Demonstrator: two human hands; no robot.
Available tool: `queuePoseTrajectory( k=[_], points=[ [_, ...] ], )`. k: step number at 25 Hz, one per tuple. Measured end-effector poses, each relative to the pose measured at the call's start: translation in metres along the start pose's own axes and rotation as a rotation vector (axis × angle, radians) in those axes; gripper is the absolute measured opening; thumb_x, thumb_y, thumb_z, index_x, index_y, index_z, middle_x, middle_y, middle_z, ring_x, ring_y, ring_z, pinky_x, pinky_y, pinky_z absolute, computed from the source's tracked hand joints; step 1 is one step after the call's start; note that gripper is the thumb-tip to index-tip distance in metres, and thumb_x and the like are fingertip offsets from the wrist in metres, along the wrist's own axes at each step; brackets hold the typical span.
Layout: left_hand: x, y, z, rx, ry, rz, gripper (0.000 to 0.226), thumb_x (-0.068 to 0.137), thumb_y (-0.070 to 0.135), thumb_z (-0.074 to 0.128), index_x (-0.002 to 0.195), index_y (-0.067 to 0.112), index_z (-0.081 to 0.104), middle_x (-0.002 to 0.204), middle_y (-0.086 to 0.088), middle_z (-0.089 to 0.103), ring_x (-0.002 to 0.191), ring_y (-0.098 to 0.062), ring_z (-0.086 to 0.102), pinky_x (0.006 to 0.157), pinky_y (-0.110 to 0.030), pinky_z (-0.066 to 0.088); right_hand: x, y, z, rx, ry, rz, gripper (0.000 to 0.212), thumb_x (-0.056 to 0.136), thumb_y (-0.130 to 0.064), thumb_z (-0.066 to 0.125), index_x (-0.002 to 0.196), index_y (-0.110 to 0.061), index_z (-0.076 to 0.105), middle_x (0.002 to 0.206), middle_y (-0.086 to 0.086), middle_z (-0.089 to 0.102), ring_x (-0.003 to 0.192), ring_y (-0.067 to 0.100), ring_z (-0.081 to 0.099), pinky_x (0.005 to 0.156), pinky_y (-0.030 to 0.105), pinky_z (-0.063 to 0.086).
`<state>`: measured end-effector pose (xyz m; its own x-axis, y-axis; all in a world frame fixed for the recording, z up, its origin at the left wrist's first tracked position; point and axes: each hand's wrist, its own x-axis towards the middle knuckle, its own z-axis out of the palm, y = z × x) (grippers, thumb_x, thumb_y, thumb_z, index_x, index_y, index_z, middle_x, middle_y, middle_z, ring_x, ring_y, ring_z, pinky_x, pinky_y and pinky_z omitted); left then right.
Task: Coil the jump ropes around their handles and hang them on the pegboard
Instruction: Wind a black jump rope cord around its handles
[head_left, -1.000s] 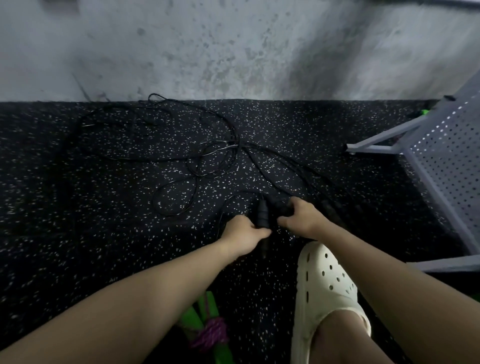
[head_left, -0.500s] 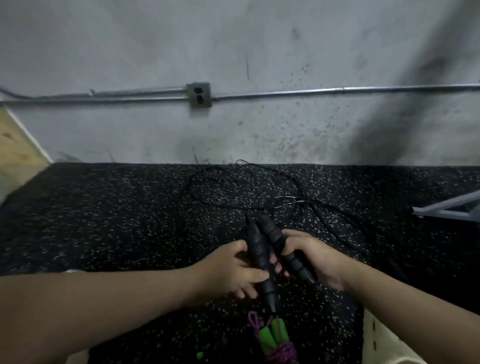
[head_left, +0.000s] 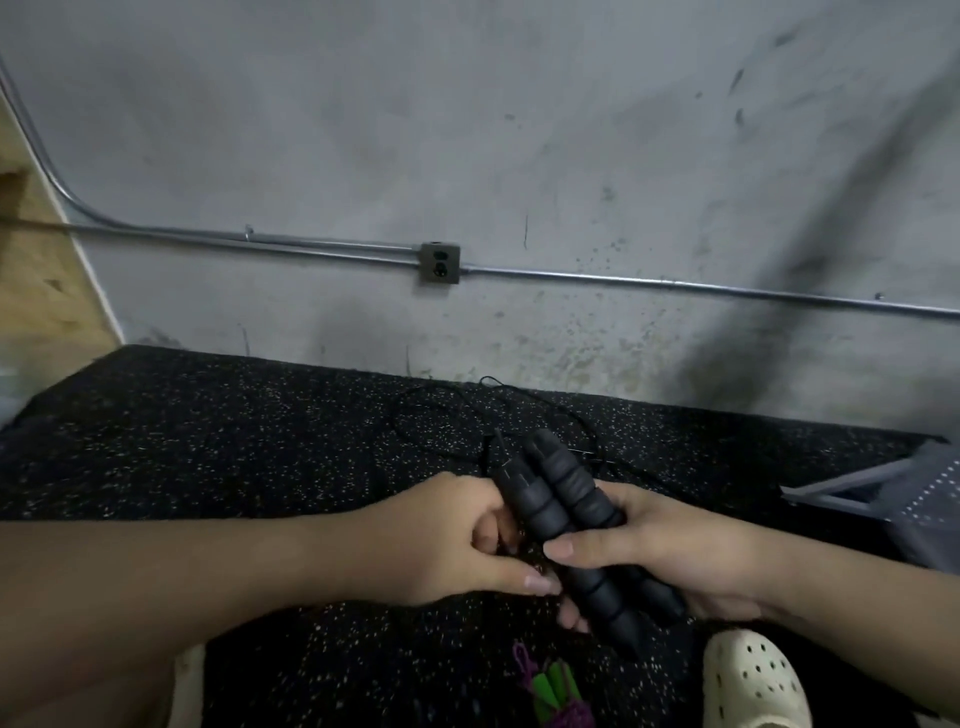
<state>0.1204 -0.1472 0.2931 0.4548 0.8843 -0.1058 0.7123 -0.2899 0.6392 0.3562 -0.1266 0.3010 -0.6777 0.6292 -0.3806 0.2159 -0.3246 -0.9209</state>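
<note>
A black speckled rubber floor runs to a stained concrete wall carrying a metal conduit and an outlet box. The right hand grips two black handles side by side, thumb across them. The left hand curls against the nearer handle, probably pinching it. Their thin black rope trails toward the floor's far edge.

Dim, flat indoor light. A broad soft shadow slants down the wall up and right of the grip. The mat below reads nearly black. Slight motion blur throughout; wide-angle bending curves the conduit toward the edges.
</note>
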Motion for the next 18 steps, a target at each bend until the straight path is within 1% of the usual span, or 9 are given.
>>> queuePoseTrajectory(
  k=[2, 4, 6, 7, 8, 10, 12, 15, 18],
  points=[
    [-0.007, -0.005, -0.017, 0.264, 0.136, 0.114, 0.031, 0.086, 0.052, 0.076, 0.093, 0.031, 0.054, 0.083, 0.016, 0.058, 0.073, -0.001, 0.054, 0.067, -0.021, 0.046, -0.011, -0.009, 0.005, -0.034, 0.017, 0.024, 0.032, 0.081, -0.020, 0.084, 0.106, -0.017, 0.065, 0.094, 0.024, 0.070, 0.077, 0.034, 0.070, 0.073, 0.041, 0.058],
    [-0.010, -0.007, -0.031, 0.387, 0.340, 0.239, 0.038, 0.089, 0.046, 0.074, 0.113, 0.035, 0.047, 0.112, 0.022, 0.050, 0.103, 0.004, 0.050, 0.089, -0.014, 0.041, -0.017, -0.019, 0.010, -0.075, 0.014, 0.062, 0.048, 0.073, -0.029, 0.088, 0.111, -0.018, 0.062, 0.089, 0.022, 0.071, 0.070, 0.030, 0.069, 0.068, 0.036, 0.057],
    [-0.009, -0.003, -0.043, 0.310, 0.306, 0.309, 0.060, 0.093, 0.037, 0.072, 0.142, 0.038, 0.038, 0.139, 0.025, 0.041, 0.131, 0.010, 0.037, 0.112, -0.011, 0.029, -0.019, -0.026, 0.014, -0.052, -0.039, 0.098, 0.069, 0.064, -0.037, 0.093, 0.119, -0.015, 0.058, 0.080, 0.020, 0.070, 0.061, 0.025, 0.067, 0.059, 0.030, 0.056],
    [-0.009, 0.000, -0.048, 0.235, 0.237, 0.312, 0.060, 0.096, 0.030, 0.070, 0.146, 0.038, 0.039, 0.141, 0.024, 0.046, 0.133, 0.009, 0.040, 0.116, -0.016, 0.030, -0.017, -0.028, 0.014, -0.012, -0.084, 0.097, 0.075, 0.063, -0.038, 0.094, 0.122, -0.011, 0.056, 0.076, 0.018, 0.068, 0.057, 0.024, 0.066, 0.056, 0.029, 0.054],
    [-0.010, 0.000, -0.051, 0.162, 0.160, 0.307, 0.052, 0.098, 0.022, 0.067, 0.143, 0.037, 0.046, 0.133, 0.022, 0.057, 0.126, 0.005, 0.051, 0.114, -0.022, 0.038, -0.014, -0.029, 0.013, 0.030, -0.143, 0.085, 0.078, 0.066, -0.038, 0.092, 0.126, -0.005, 0.053, 0.074, 0.016, 0.067, 0.055, 0.023, 0.064, 0.055, 0.028, 0.052],
    [-0.013, -0.004, -0.059, 0.036, 0.017, 0.256, 0.033, 0.102, 0.016, 0.059, 0.131, 0.032, 0.060, 0.098, 0.013, 0.073, 0.090, -0.001, 0.067, 0.095, -0.027, 0.053, -0.004, -0.028, 0.010, 0.071, -0.273, 0.081, 0.081, 0.076, -0.040, 0.084, 0.135, 0.003, 0.048, 0.076, 0.013, 0.065, 0.054, 0.019, 0.062, 0.055, 0.027, 0.049],
    [-0.016, -0.011, -0.066, -0.023, -0.093, 0.167, 0.017, 0.107, 0.021, 0.053, 0.107, 0.024, 0.070, 0.072, 0.009, 0.070, 0.060, -0.005, 0.059, 0.068, -0.020, 0.051, 0.007, -0.024, 0.006, 0.076, -0.368, 0.100, 0.080, 0.084, -0.045, 0.076, 0.141, 0.002, 0.048, 0.092, 0.014, 0.065, 0.058, 0.016, 0.063, 0.055, 0.025, 0.049],
    [-0.012, -0.024, -0.070, -0.118, -0.216, 0.010, 0.037, 0.108, 0.026, 0.051, 0.074, 0.018, 0.060, 0.057, 0.005, 0.055, 0.049, -0.010, 0.042, 0.055, -0.022, 0.037, 0.021, -0.016, -0.003, 0.083, -0.408, 0.137, 0.068, 0.087, -0.050, 0.071, 0.139, -0.008, 0.057, 0.124, 0.023, 0.060, 0.078, 0.022, 0.064, 0.066, 0.031, 0.054],
    [-0.003, -0.038, -0.063, -0.313, -0.336, -0.172, 0.030, 0.109, 0.020, 0.048, 0.080, 0.017, 0.056, 0.056, 0.006, 0.042, 0.050, -0.010, 0.029, 0.049, -0.023, 0.025, 0.035, -0.011, -0.003, 0.046, -0.413, 0.198, 0.062, 0.087, -0.034, 0.074, 0.139, -0.005, 0.056, 0.124, 0.025, 0.063, 0.097, 0.031, 0.066, 0.085, 0.042, 0.055]
  ],
)
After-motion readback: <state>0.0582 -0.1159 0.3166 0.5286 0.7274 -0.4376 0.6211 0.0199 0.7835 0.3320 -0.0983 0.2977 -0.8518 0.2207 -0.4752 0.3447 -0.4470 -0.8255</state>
